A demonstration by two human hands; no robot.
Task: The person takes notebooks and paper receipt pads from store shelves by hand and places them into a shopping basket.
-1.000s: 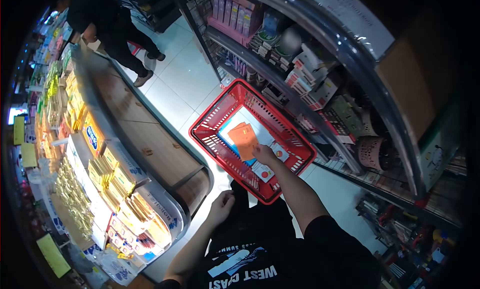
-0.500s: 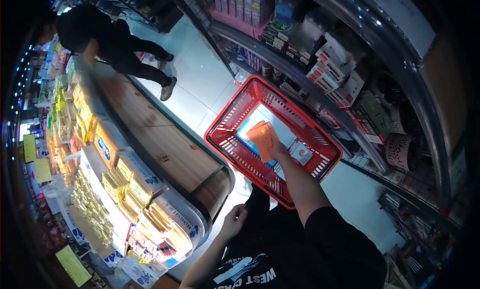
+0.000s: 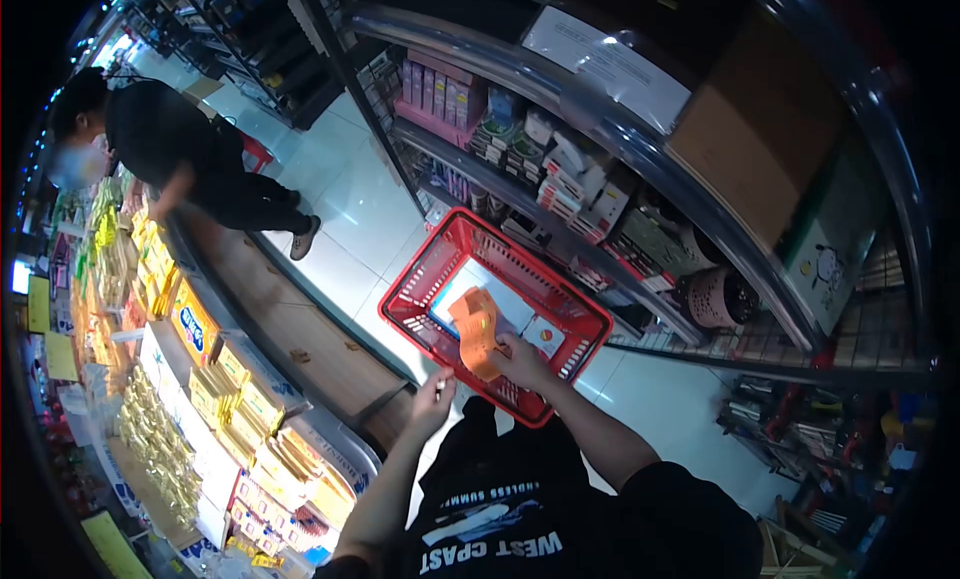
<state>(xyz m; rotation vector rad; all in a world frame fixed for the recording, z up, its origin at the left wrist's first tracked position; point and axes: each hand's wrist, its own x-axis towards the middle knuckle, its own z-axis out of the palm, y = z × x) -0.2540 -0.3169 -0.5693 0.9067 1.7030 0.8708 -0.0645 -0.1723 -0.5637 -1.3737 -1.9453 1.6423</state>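
My right hand [image 3: 520,363] is closed on an orange printed paper [image 3: 478,331], which bends in a curve over the red shopping basket [image 3: 597,331]. Inside the basket lie a flat white and light-blue item [image 3: 503,292] and a small white packet [image 3: 543,335] with a round orange mark. My left hand [image 3: 434,397] is at the near left side of the basket, close to its rim, fingers curled in. Whether anything is between those fingers is too small to make out.
On the left a curved counter [image 3: 300,309] bears lit packaged goods [image 3: 255,399]. Another person in dark clothes [image 3: 190,149] leans over its far end. Shelves [image 3: 600,184] with boxes and a pink perforated pot [image 3: 715,297] rise on the right. Pale floor tiles [image 3: 360,219] run between.
My right hand has drawn the orange paper toward me, and it now bends more. My left hand has risen to the basket's rim. The view has shifted, and the other person has turned.
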